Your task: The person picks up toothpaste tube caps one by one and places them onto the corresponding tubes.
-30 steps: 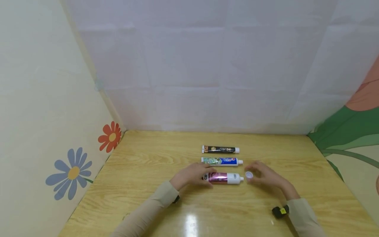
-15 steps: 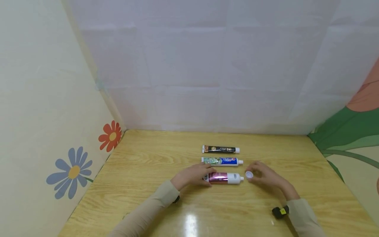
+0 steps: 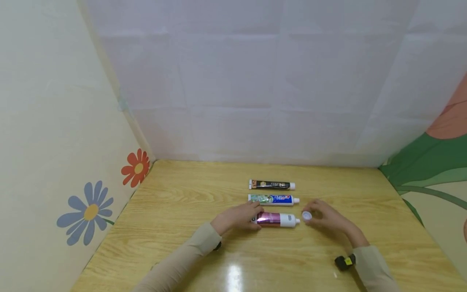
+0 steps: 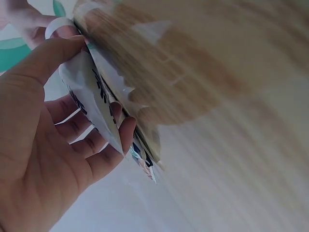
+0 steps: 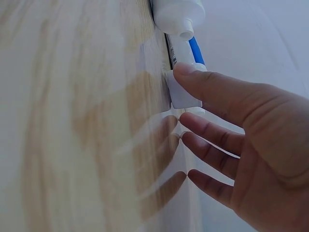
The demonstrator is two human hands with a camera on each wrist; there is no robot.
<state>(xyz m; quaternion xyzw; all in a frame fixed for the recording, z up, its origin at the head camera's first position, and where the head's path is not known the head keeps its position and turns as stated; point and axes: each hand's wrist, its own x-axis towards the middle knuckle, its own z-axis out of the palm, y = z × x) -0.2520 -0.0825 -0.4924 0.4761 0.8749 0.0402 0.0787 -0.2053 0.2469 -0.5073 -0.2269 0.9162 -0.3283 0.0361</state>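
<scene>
A pink-and-white toothpaste tube (image 3: 271, 219) lies on the wooden table, its bare nozzle pointing right. My left hand (image 3: 238, 215) holds the tube by its flat end, thumb on one side and fingers on the other in the left wrist view. To the right of the nozzle, my right hand (image 3: 330, 217) pinches a white cap (image 3: 307, 215) between thumb and fingers. A short gap separates cap and nozzle in the head view. In the right wrist view the cap (image 5: 183, 92) is held close to the tabletop, with the other fingers touching the table.
Behind the held tube lie a green-and-blue toothpaste tube (image 3: 273, 199) and, farther back, a black toothpaste tube (image 3: 271, 185), both with white caps on. A white sheet (image 3: 233, 81) hangs beyond the table's back edge. Painted walls flank both sides.
</scene>
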